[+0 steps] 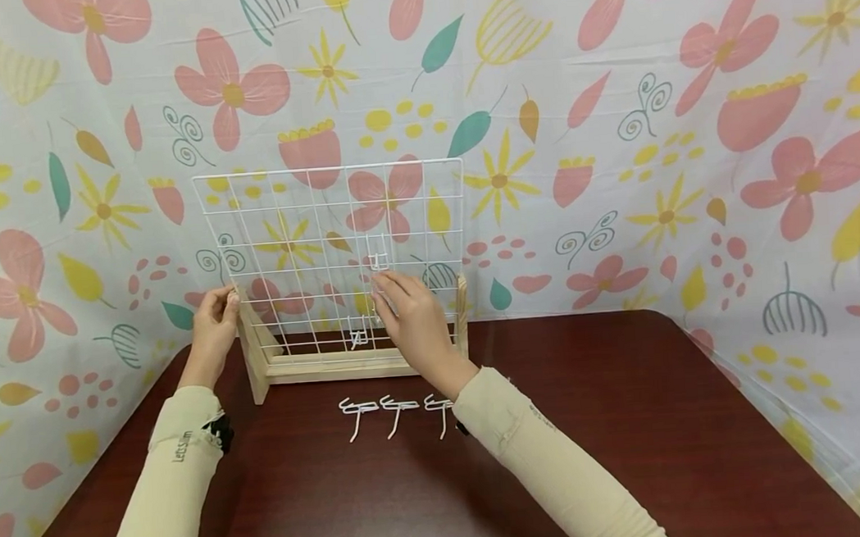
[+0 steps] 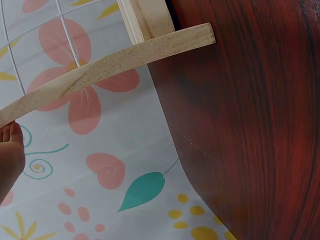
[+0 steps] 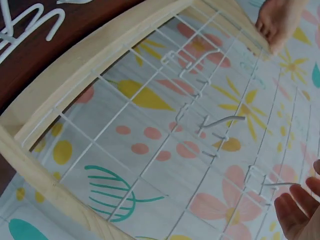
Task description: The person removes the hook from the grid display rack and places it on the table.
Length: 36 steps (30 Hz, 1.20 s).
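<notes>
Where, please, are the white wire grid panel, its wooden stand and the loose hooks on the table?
white wire grid panel (image 1: 301, 219), head view, bare upper wires.
wooden stand (image 1: 332, 366), head view, front base rail.
loose hooks (image 1: 394, 409), head view, middle hook of the row.

1. The head view looks forward and down from above the tabletop (image 1: 631, 420), taking in the whole wire grid (image 1: 333, 258) in its wooden stand (image 1: 332, 365).
2. The left wrist view sits close beside the stand's foot (image 2: 110, 62), at the tabletop's (image 2: 250, 125) edge.
3. The right wrist view looks along the grid (image 3: 165, 145) from very near; all three views share the stand.
</notes>
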### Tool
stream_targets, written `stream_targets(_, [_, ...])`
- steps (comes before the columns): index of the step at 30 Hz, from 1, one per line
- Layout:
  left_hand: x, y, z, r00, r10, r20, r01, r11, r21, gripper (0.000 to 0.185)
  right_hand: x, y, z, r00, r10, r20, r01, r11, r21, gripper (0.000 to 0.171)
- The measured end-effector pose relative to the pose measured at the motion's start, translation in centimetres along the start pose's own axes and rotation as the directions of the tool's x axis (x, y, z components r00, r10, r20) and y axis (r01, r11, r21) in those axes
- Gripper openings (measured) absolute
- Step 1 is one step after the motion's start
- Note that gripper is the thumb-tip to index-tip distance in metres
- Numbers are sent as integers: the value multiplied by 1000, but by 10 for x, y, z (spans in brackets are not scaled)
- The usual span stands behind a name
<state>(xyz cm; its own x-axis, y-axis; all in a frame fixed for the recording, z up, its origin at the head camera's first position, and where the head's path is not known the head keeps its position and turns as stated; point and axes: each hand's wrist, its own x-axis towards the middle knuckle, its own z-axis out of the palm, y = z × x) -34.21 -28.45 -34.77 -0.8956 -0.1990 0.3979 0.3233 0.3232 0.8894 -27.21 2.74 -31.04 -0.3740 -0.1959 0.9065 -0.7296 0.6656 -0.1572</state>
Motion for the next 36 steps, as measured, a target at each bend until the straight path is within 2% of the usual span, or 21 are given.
stream_targets(9, [-2, 2, 0, 1000, -13, 14, 13, 1000, 2, 43, 11, 5, 7, 986, 155, -53, -153, 987, 46, 27])
stream_targets(15, [-2, 5, 0, 1000, -26, 11, 26, 1000, -17, 41, 16, 9, 12, 975, 222, -30, -219, 973, 71, 28])
stream_targets(21, [-2, 6, 0, 1000, -23, 15, 23, 1000, -10, 42, 19, 8, 21, 950, 312, -5, -311, 949, 58, 32])
stream_targets(30, [-2, 5, -2, 999, -7, 35, 7, 1000, 22, 44, 24, 7, 29, 935, 354, 1, -354, 934, 39, 32])
stream_targets(36, [-1, 3, -1, 1000, -6, 24, 5, 999, 35, 42, 27, 4, 31, 929, 369, 6, -369, 929, 16, 30])
